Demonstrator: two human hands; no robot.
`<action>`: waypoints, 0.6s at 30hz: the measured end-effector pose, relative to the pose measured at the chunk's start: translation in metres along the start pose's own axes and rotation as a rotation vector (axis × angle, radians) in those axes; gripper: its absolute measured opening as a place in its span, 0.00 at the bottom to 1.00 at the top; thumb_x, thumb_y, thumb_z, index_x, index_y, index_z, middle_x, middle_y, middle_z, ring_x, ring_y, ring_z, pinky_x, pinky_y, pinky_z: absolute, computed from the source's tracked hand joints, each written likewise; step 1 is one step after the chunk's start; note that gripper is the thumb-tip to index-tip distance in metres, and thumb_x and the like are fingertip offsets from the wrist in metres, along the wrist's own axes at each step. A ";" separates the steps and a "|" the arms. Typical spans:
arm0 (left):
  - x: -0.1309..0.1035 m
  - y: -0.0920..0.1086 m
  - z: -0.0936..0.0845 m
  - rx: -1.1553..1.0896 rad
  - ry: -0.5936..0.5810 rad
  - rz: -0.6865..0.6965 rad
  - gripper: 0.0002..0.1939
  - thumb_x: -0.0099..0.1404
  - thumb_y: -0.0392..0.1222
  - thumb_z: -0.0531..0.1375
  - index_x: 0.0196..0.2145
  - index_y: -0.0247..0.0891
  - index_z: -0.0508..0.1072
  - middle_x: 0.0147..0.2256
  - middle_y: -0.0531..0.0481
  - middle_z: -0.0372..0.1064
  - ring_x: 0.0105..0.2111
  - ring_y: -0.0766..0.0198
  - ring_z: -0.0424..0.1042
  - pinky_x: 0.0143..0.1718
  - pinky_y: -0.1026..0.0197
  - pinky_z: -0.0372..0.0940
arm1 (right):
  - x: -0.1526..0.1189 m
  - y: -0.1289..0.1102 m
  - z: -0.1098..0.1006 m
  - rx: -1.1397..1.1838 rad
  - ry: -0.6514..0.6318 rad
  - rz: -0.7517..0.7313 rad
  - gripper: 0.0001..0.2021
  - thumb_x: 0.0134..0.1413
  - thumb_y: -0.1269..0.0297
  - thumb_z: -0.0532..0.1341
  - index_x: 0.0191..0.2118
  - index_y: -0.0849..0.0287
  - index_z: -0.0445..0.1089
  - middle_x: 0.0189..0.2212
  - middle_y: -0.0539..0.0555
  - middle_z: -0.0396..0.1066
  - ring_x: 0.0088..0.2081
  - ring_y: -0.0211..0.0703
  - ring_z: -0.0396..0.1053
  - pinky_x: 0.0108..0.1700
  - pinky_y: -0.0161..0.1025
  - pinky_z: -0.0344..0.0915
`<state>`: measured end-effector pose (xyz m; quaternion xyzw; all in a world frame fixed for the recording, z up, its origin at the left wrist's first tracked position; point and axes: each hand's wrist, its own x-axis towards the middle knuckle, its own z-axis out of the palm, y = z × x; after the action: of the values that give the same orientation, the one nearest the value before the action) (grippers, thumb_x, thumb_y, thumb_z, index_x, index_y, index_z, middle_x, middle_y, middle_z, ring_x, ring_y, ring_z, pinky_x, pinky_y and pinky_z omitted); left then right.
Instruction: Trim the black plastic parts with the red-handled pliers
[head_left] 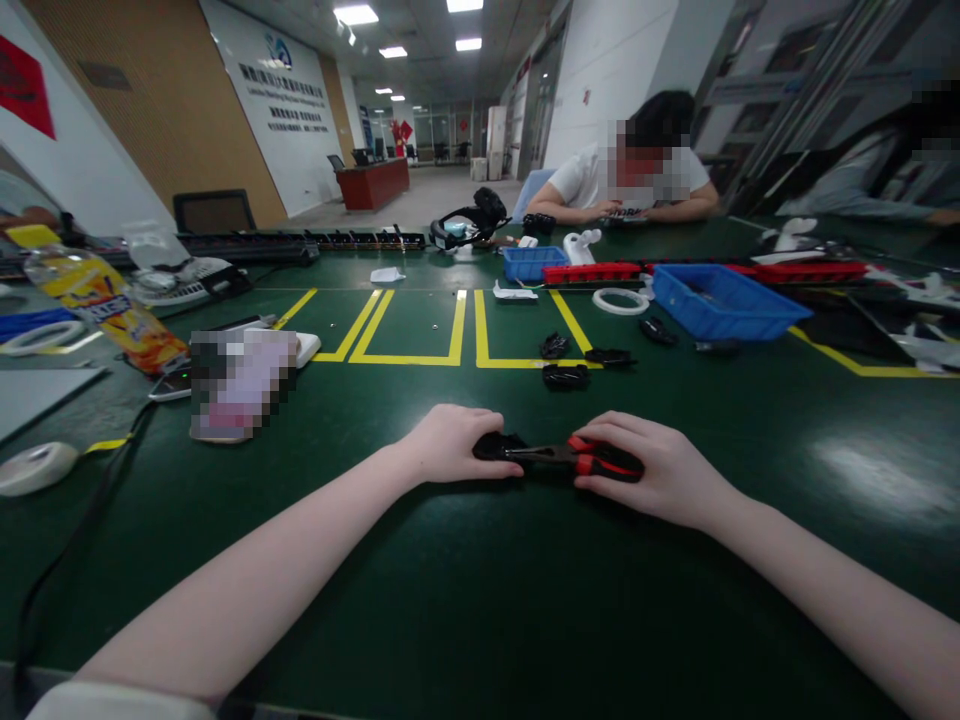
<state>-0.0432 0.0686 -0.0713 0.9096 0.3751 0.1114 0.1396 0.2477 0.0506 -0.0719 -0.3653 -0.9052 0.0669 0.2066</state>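
My right hand point(645, 462) is wrapped round the red and black handles of long-nose pliers point(551, 454), whose jaws point left. Between the fingers and thumb of my left hand point(457, 443) is a small black plastic part point(491, 447). The plier tips meet this part at its right side; whether they grip it cannot be made out. Just beyond my hands, several similar black parts point(565, 376) lie on the green table point(480, 600), near the yellow tape lines.
Two blue bins point(720, 305) and a white ring point(620, 301) stand further back. At the left are a drink bottle point(112, 300), a phone point(247, 385) and a tape roll point(37, 468). Across the table sits a person in a white shirt point(581, 185); another is at far right.
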 end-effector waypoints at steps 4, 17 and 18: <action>0.000 -0.001 0.001 -0.009 0.021 0.014 0.23 0.65 0.64 0.58 0.31 0.39 0.67 0.30 0.53 0.69 0.26 0.64 0.65 0.26 0.64 0.51 | -0.001 0.000 0.001 0.014 -0.013 0.006 0.18 0.56 0.52 0.64 0.47 0.56 0.71 0.44 0.58 0.75 0.42 0.48 0.75 0.41 0.44 0.74; 0.000 -0.001 0.002 -0.007 0.024 0.013 0.23 0.64 0.63 0.59 0.31 0.38 0.66 0.29 0.53 0.69 0.25 0.64 0.65 0.26 0.64 0.50 | 0.000 0.003 0.001 0.040 0.012 0.009 0.18 0.55 0.52 0.65 0.48 0.54 0.71 0.43 0.56 0.75 0.42 0.47 0.75 0.41 0.43 0.74; 0.000 -0.001 0.001 -0.007 0.019 0.011 0.23 0.64 0.63 0.59 0.30 0.38 0.66 0.29 0.53 0.68 0.25 0.65 0.65 0.26 0.64 0.50 | 0.000 0.003 0.001 0.043 0.011 0.010 0.18 0.55 0.52 0.65 0.48 0.54 0.71 0.43 0.56 0.75 0.42 0.46 0.75 0.41 0.43 0.74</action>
<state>-0.0434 0.0691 -0.0731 0.9101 0.3710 0.1221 0.1384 0.2490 0.0530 -0.0739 -0.3657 -0.9006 0.0853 0.2190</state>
